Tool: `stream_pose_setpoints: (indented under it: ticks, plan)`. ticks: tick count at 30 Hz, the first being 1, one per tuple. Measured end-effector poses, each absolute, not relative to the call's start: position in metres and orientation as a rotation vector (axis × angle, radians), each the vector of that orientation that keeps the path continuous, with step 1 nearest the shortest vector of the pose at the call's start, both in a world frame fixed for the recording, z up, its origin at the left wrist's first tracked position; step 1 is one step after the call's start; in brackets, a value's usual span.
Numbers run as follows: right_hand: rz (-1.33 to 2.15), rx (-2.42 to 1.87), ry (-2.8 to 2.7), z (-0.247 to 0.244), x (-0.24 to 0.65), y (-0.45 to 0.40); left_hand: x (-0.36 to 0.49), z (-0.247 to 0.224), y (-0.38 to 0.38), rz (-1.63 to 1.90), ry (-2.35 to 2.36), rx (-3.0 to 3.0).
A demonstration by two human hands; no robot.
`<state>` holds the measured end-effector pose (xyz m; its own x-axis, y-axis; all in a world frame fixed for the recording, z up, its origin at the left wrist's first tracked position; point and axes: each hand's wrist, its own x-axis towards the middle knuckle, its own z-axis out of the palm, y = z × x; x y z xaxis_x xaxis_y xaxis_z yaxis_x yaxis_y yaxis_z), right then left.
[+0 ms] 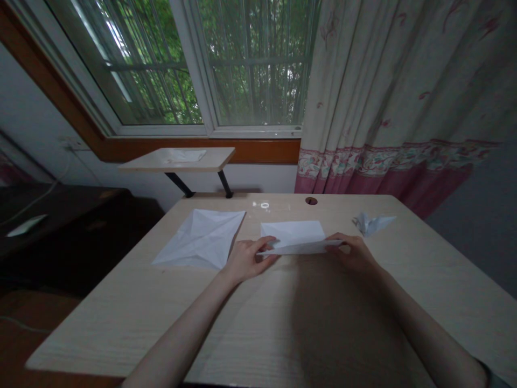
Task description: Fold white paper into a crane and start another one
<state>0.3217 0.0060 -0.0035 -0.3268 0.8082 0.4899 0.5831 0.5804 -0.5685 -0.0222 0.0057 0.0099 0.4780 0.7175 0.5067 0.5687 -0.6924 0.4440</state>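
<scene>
Between my two hands is a white sheet of paper (pixel 294 230), its near part folded up toward me. My left hand (pixel 251 260) pinches the left end of the fold between thumb and fingers. At the right end, my right hand (pixel 353 252) grips the same fold, its fingertips partly hidden by shadow and paper. Left of my left hand lies a flat, creased white sheet (pixel 202 237). Beyond my right hand rests a small folded paper figure (pixel 374 222) with pointed ends, perhaps a crane.
The wooden desk (pixel 242 334) has a round cable hole (pixel 311 201) near its far edge. A raised shelf (pixel 218 157) on black supports holds more white paper (pixel 186 156). Behind stand a window and a patterned curtain (pixel 363 108). A dark surface (pixel 60 215) is at left.
</scene>
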Motion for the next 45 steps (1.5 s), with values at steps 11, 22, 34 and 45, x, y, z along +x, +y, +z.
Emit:
stream_pose_setpoints:
  ticks: [11,22,34,45]
  plan:
    - [0.134,-1.099,-1.82,-0.012,0.306,0.003,-0.011,0.001,0.003,1.404,1.161,2.306]
    - [-0.686,-1.197,-1.823,-0.026,0.281,-0.011,0.004,-0.004,-0.01,1.694,1.287,2.879]
    - [-0.611,-1.204,-2.142,-0.018,0.256,-0.018,0.02,-0.005,-0.017,1.013,1.427,3.008]
    - [-0.47,-1.196,-2.283,-0.022,0.256,-0.01,0.018,-0.012,-0.005,0.854,1.326,2.859]
